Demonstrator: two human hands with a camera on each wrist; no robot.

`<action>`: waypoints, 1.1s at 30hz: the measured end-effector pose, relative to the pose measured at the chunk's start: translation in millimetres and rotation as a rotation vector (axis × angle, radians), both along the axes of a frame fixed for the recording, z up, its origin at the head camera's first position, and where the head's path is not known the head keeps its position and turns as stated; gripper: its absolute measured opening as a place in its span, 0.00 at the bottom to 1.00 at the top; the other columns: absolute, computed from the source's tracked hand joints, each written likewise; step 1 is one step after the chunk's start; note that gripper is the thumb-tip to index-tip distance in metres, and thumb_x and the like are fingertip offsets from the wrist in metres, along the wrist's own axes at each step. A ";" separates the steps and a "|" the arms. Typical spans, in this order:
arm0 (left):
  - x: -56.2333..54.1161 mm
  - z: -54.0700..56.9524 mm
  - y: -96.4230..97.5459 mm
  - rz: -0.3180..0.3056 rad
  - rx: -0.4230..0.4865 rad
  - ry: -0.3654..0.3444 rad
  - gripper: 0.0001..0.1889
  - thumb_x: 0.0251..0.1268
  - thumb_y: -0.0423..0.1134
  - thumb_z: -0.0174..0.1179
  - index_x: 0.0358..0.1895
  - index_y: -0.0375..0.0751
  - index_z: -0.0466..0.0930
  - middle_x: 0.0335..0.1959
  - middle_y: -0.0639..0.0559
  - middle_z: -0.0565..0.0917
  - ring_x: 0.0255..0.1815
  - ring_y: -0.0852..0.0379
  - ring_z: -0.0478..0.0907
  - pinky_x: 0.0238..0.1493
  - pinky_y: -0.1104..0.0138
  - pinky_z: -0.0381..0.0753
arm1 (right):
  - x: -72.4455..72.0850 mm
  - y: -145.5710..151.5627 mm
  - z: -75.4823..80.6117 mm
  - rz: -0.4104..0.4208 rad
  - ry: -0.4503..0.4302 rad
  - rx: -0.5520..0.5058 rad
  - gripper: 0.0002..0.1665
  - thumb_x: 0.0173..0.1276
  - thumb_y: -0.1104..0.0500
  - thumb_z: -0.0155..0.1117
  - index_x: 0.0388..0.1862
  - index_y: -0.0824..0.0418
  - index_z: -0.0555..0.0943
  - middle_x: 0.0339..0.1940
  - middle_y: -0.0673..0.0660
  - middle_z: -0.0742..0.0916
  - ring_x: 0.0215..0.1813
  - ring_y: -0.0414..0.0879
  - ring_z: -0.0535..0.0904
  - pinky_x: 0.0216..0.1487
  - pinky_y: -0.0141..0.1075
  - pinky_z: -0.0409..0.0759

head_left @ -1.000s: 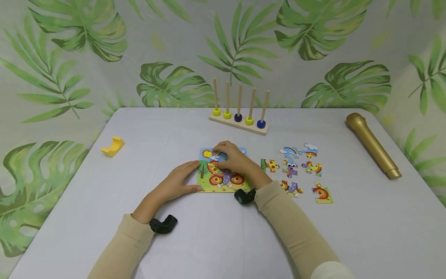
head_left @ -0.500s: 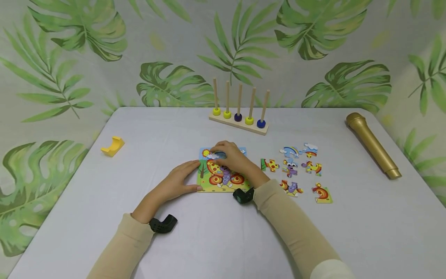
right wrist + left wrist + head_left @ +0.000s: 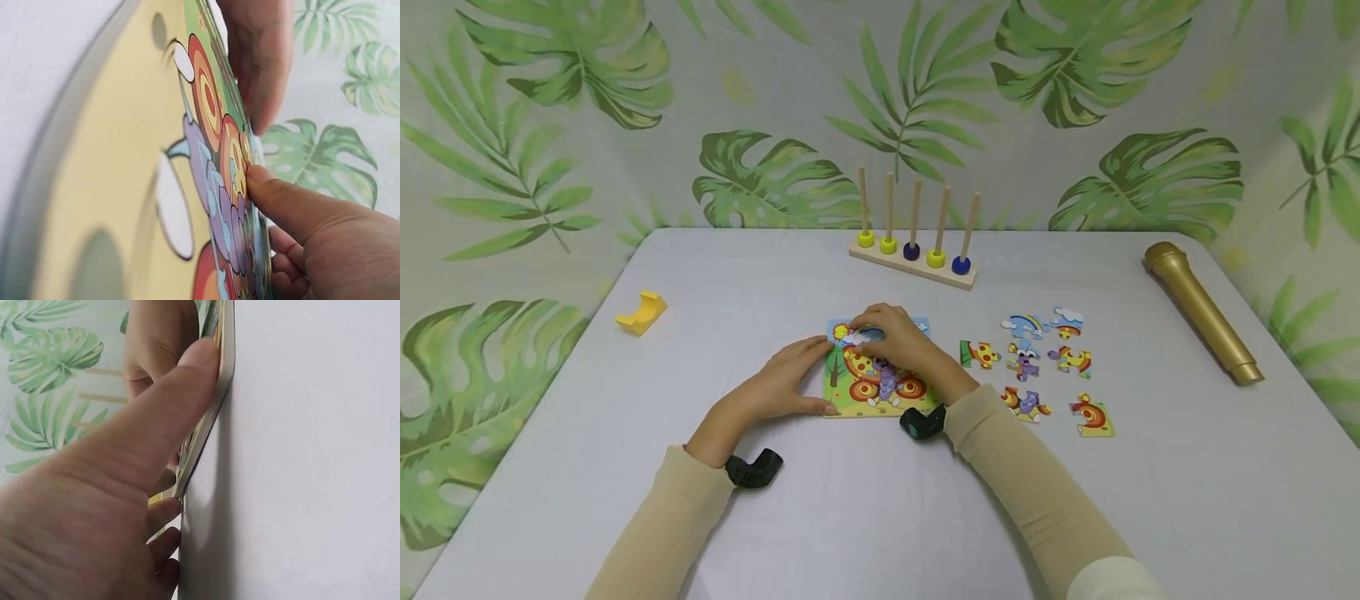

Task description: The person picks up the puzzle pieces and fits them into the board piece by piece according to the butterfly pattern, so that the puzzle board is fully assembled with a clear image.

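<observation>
A picture puzzle board (image 3: 850, 406) with a printed butterfly lies on the table. Along its left edge rests my left hand (image 3: 775, 383), thumb at the near corner and fingers extended by the far part of that edge. In the left wrist view, the thumb (image 3: 194, 369) touches the board's rim. My right hand (image 3: 902, 342) is over the board's upper part, fingers and thumb bent around a puzzle piece with a sun (image 3: 840, 332) at the upper left. The right wrist view has the right thumb (image 3: 265, 178) against the printed surface; the fingertips are partly hidden.
Several loose puzzle pieces (image 3: 1025, 361) lie right of the board. Behind stands a wooden peg rack (image 3: 917, 268) with yellow and blue beads. A gold microphone (image 3: 1204, 314) lies far right, a yellow curved block (image 3: 642, 314) far left. A leaf-patterned cloth hangs behind.
The sun piece has shifted slightly left under my right hand. My left hand's fingers have moved slightly away from me along the board's edge. The loose pieces stay put.
</observation>
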State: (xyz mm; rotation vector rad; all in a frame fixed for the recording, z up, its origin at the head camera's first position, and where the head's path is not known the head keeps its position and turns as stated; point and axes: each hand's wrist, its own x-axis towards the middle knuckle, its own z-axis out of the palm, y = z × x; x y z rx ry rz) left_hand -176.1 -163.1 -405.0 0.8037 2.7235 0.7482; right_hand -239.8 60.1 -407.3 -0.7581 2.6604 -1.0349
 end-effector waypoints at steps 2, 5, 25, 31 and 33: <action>-3.7 2.0 1.9 -0.012 -0.019 -0.006 0.54 0.39 0.64 0.65 0.70 0.43 0.51 0.69 0.44 0.51 0.68 0.44 0.45 0.63 0.49 0.48 | 1.8 1.4 1.2 0.003 -0.010 -0.009 0.20 0.59 0.52 0.64 0.52 0.50 0.78 0.58 0.54 0.71 0.61 0.51 0.60 0.60 0.47 0.60; -8.0 3.3 2.3 -0.024 -0.031 -0.016 0.56 0.36 0.64 0.66 0.70 0.44 0.50 0.70 0.44 0.50 0.68 0.44 0.44 0.63 0.49 0.47 | 3.6 1.0 2.0 -0.004 -0.013 -0.009 0.20 0.59 0.53 0.64 0.52 0.50 0.77 0.58 0.54 0.71 0.61 0.52 0.60 0.60 0.47 0.60; -11.5 2.4 2.4 -0.034 -0.013 -0.040 0.56 0.35 0.62 0.68 0.70 0.44 0.51 0.70 0.46 0.48 0.69 0.45 0.40 0.64 0.48 0.44 | 23.1 39.8 54.8 0.045 0.043 -0.175 0.31 0.60 0.53 0.63 0.61 0.59 0.67 0.59 0.55 0.71 0.60 0.50 0.65 0.59 0.42 0.63; -11.9 0.8 1.8 -0.029 -0.027 -0.035 0.56 0.35 0.63 0.68 0.70 0.44 0.51 0.70 0.46 0.48 0.69 0.46 0.40 0.64 0.50 0.44 | 30.4 87.8 75.2 -0.032 0.171 -0.188 0.33 0.58 0.51 0.65 0.61 0.59 0.68 0.57 0.55 0.74 0.58 0.53 0.67 0.58 0.45 0.65; -12.0 0.5 1.6 -0.029 -0.029 -0.037 0.56 0.34 0.63 0.68 0.70 0.44 0.51 0.70 0.46 0.47 0.69 0.46 0.40 0.65 0.50 0.43 | 32.7 104.4 77.1 -0.076 0.189 -0.200 0.33 0.57 0.51 0.65 0.61 0.57 0.69 0.57 0.54 0.74 0.58 0.53 0.67 0.58 0.46 0.65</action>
